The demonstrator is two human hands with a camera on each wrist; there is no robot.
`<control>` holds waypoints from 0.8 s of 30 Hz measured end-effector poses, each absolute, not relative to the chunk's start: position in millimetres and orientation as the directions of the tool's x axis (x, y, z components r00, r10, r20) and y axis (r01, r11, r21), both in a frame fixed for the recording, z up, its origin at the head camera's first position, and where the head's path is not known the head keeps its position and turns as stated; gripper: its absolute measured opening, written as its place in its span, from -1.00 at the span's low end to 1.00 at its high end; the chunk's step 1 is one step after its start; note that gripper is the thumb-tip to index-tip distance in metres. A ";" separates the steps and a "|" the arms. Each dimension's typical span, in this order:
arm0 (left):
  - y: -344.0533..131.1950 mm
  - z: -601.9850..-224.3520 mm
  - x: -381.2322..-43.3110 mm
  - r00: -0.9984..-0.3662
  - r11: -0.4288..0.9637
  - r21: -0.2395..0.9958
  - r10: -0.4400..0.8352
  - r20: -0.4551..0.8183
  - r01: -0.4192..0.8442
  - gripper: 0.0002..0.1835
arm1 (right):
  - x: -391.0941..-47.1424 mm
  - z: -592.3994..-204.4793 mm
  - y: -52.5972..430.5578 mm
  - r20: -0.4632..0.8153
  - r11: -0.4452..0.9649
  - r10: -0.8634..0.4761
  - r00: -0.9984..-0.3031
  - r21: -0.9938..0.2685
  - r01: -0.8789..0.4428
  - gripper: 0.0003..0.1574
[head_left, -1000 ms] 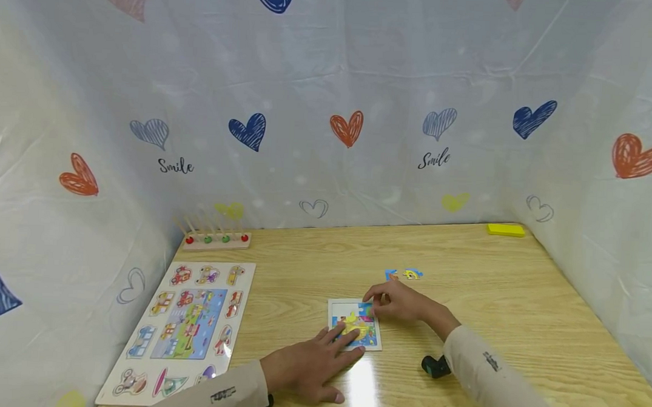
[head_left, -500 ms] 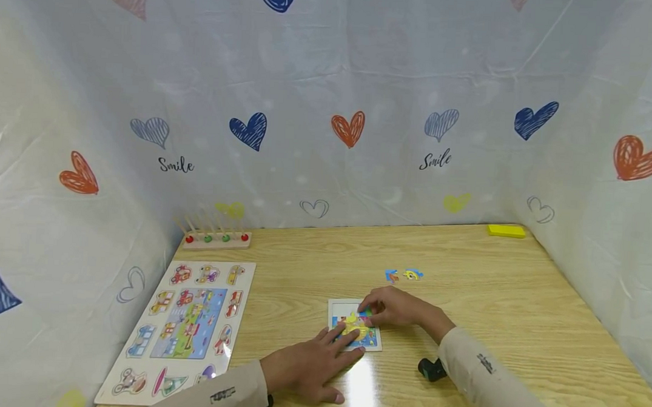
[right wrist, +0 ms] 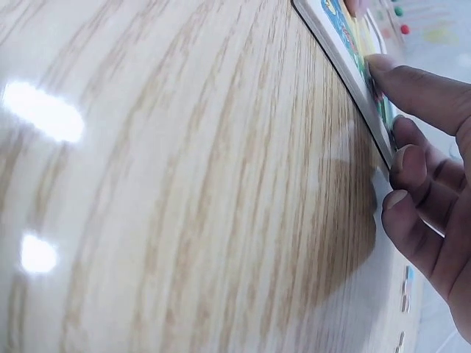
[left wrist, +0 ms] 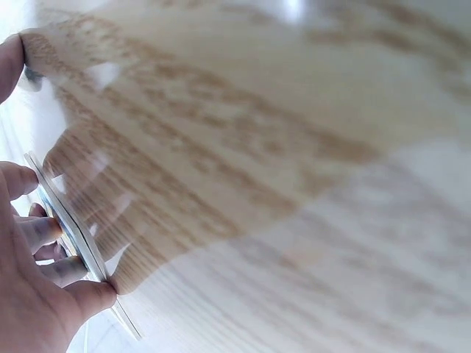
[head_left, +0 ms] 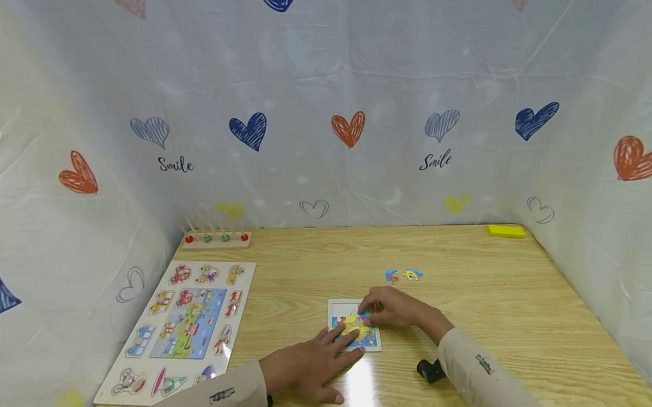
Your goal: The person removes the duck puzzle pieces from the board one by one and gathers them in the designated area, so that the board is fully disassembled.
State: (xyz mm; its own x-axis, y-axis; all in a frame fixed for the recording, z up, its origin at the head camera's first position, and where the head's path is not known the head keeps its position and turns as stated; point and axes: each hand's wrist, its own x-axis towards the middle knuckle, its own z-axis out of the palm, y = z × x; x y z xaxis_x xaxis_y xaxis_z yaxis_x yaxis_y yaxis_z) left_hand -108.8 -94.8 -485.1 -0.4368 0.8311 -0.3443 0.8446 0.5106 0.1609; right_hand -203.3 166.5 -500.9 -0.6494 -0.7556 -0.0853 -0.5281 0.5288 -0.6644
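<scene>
A small white-framed jigsaw puzzle (head_left: 375, 345) lies on the table, its picture showing a yellow figure on blue. My left hand (head_left: 313, 364) rests with spread fingers on its lower left part; in the left wrist view the fingertips (left wrist: 90, 294) sit at the frame's edge. At the puzzle's upper right my right hand (head_left: 395, 308) pinches a blue-green puzzle piece (head_left: 364, 312), partly hidden by the fingers. The right wrist view has its thumb (right wrist: 401, 77) on the picture and other fingers curled at the frame's edge. Two loose puzzle pieces (head_left: 412, 274) lie behind this hand.
A large white peg puzzle board (head_left: 187, 370) with vehicle pictures lies on the left. Behind it stands a wooden peg rack (head_left: 217, 242) with red and green beads. A yellow block (head_left: 506, 231) sits at the back right corner. Heart-printed curtains (head_left: 294, 184) enclose the table.
My right hand has moved slightly left and down onto the puzzle's upper right with the piece, then stayed nearly still. The left hand has kept its place.
</scene>
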 end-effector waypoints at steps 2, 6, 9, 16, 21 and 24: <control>-95.2 -484.7 -108.5 -0.437 0.508 0.158 0.833 -0.340 0.846 -0.09 | -203.1 -501.6 166.2 -0.082 0.536 -0.752 -0.654 -0.654 -0.534 -0.77; -95.4 -484.5 -107.8 -0.439 0.504 0.144 0.836 -0.330 0.851 -0.09 | -202.4 -501.3 165.4 -0.090 0.552 -0.737 -0.670 -0.652 -0.520 -0.79; -95.4 -484.2 -107.6 -0.438 0.501 0.139 0.837 -0.328 0.854 -0.10 | -201.9 -500.7 165.2 -0.089 0.555 -0.728 -0.679 -0.657 -0.509 -0.81; -95.0 -485.0 -109.1 -0.429 0.492 0.139 0.842 -0.325 0.860 -0.11 | -201.4 -501.1 165.9 -0.050 0.521 -0.740 -0.671 -0.673 -0.525 -0.81; -95.1 -485.7 -109.1 -0.428 0.488 0.135 0.845 -0.322 0.862 -0.11 | -200.7 -500.4 166.1 -0.040 0.502 -0.747 -0.664 -0.689 -0.523 -0.84; -95.3 -485.6 -108.7 -0.429 0.489 0.132 0.844 -0.323 0.862 -0.11 | -200.1 -499.7 165.8 -0.051 0.518 -0.740 -0.671 -0.680 -0.519 -0.79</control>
State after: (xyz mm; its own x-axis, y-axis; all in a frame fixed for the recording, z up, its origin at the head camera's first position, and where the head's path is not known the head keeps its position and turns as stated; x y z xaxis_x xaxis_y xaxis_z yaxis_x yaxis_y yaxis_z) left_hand -108.7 -95.3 -485.6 -0.4289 0.8438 -0.3225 0.8623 0.4888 0.1321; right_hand -200.1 165.8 -499.7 -0.6711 -0.7396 -0.0511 -0.5191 0.5181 -0.6798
